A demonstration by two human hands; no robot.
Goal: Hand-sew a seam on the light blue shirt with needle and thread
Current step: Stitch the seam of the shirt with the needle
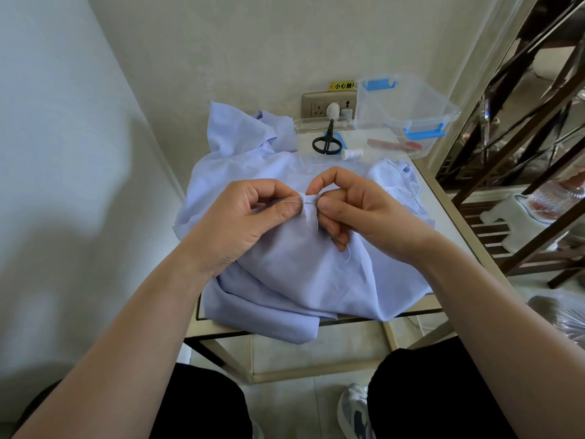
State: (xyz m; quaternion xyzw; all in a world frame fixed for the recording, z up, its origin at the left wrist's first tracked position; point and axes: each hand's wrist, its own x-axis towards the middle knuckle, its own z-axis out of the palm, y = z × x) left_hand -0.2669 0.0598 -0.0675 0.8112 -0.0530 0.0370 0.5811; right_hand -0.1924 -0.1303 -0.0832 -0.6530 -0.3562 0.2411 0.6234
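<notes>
The light blue shirt [304, 280] lies crumpled over a small table and hangs off its near edge. My left hand [250, 213] pinches a raised fold of the fabric between thumb and forefinger. A thin needle [299, 202] lies horizontally through that fold. My right hand [351, 207] pinches the fold and the needle's end from the right side. A short white thread [347, 253] dangles below my right fingers.
Black scissors [327, 141] lie on a clear lid, and a white thread spool [352, 153] stands behind the shirt. A clear plastic box with blue latches [408, 112] stands at the back right. A wall socket [326, 104] is behind. A dark metal shelf [522, 153] stands to the right.
</notes>
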